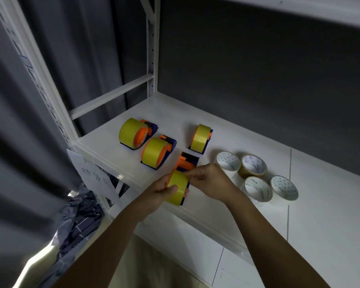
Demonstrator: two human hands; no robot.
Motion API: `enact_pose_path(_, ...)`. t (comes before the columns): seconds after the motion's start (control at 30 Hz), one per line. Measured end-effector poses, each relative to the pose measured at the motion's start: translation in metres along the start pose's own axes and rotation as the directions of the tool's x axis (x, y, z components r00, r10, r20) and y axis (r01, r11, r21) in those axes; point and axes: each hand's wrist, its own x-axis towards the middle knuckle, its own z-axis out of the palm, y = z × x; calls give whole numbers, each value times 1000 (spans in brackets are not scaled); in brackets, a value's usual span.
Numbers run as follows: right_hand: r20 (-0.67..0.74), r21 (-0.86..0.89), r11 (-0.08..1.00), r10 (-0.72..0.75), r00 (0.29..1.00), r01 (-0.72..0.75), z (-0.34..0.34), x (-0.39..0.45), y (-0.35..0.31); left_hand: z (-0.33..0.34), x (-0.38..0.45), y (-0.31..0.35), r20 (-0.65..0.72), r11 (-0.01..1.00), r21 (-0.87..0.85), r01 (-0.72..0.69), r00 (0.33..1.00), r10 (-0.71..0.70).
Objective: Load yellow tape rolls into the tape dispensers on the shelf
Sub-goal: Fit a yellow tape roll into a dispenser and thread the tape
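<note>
Hands: left hand (161,189) is curled around a yellow roll (178,190) on the dispenser (186,163) at the shelf (258,142) front edge; right hand (208,179) pinches its top.
Done: three loaded dispensers (157,153) sit behind it.
Left: seating this fourth roll, it is judged.
Beside: four other rolls (256,179) right of it.

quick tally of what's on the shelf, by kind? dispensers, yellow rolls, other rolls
Tape dispensers: 4, three standing loaded, one under the hands
Yellow tape rolls: 4, three on dispensers, one gripped by the left hand and right hand
White rolls: 3
Brown roll: 1
Total: 12
</note>
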Motion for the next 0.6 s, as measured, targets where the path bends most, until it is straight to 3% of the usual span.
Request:
enact_pose_path(0.2,41,16,999,-32,999,32,-3,-3,-4,0,-1,0,10,1000,-14,3,1000,-3)
enact_pose_path(0.4,44,-196,976,-93,995,99,-1,4,-5,0,0,-1,6,1000,7,7,1000,-7)
enact_pose_path(0.53,55,-18,1000,-17,998,18,-5,1,-5,0,-1,-4,-21,1000,6,9,1000,-8)
enact_pose_path(0.6,58,-11,1000,-15,998,16,-6,-1,-5,0,-2,-4,-18,1000,7,7,1000,-6)
